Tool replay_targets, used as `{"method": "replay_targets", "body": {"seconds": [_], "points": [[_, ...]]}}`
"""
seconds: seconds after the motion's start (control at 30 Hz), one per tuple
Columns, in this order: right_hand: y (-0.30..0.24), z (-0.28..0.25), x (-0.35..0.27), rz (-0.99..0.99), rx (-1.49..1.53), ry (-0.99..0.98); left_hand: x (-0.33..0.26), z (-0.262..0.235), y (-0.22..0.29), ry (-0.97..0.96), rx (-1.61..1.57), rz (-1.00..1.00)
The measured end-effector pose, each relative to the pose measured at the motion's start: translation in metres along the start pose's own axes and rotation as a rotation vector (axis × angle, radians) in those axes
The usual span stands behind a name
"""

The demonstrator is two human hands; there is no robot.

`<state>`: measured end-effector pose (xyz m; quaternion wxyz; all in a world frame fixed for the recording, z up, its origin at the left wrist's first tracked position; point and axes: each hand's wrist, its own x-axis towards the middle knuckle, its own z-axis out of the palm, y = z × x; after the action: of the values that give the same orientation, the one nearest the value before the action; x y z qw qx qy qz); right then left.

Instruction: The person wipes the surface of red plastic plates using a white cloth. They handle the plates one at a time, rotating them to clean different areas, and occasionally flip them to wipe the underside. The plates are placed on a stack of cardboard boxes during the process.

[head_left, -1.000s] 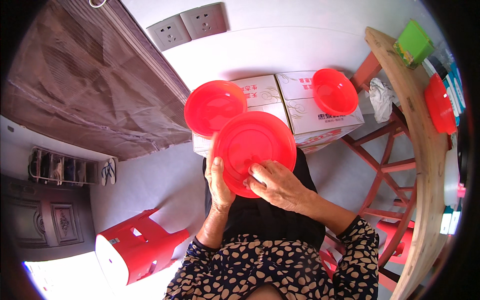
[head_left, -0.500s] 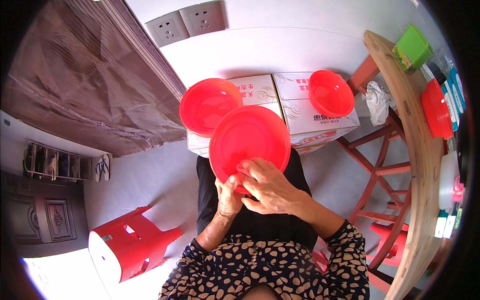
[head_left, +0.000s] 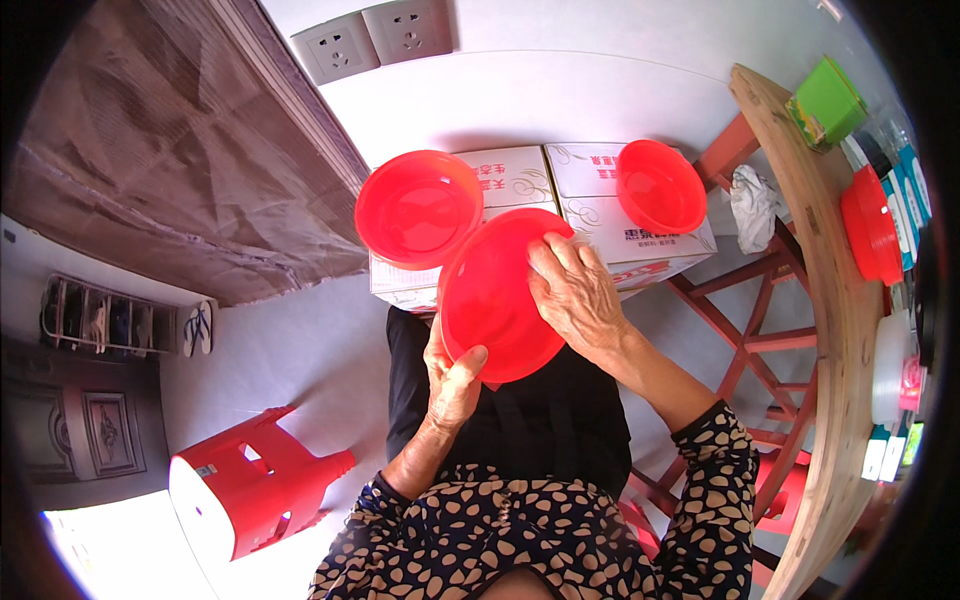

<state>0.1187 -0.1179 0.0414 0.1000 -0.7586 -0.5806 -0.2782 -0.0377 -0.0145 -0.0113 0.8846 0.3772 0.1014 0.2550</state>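
White wall with two power sockets (head_left: 375, 38) at 12 o'clock, pale floor below, brown sheeted bundle (head_left: 170, 160) filling 10 o'clock. Person sits, dark lap and spotted sleeves rising from 6 o'clock. Red plastic basin (head_left: 495, 300) is held mid-frame over the lap, tilted, inside facing the camera. Left hand (head_left: 452, 378) grips its lower rim at 7 o'clock of the basin, thumb hooked over the edge onto the inner face, fingers hidden behind, so clamped on the rim. Right hand (head_left: 578, 292) lies on the upper right of the basin, fingers fairly close together and curled over the top rim, palm flat on the inside surface.

Behind the basin, two white cardboard boxes (head_left: 590, 205) sit side by side. Second red basin (head_left: 418, 208) rests on the left box, just touching or overlapping the held one at 11 o'clock. Third red basin (head_left: 660, 186) sits on the right box at 1 o'clock. Wooden table (head_left: 815, 330) curves down the 3 o'clock side, red frame under it, carrying a green box (head_left: 828, 100) and another red bowl (head_left: 868, 225). White rag (head_left: 752, 205) hangs by the table edge. Red plastic stool (head_left: 250, 485) lies at 8 o'clock on the floor. Shoe rack (head_left: 110, 320) at 9 o'clock.
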Motion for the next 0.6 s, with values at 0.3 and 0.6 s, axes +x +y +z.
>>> {"method": "replay_targets", "body": {"seconds": [0.3, 0.6], "points": [[-0.045, 0.013, -0.031, 0.258, 0.252, -0.202, 0.001, 0.0, -0.003, 0.037, 0.062, 0.038], [-0.07, -0.001, -0.032, 0.275, 1.051, -0.131, -0.006, -0.005, 0.003, 0.066, 0.111, -0.013]]}}
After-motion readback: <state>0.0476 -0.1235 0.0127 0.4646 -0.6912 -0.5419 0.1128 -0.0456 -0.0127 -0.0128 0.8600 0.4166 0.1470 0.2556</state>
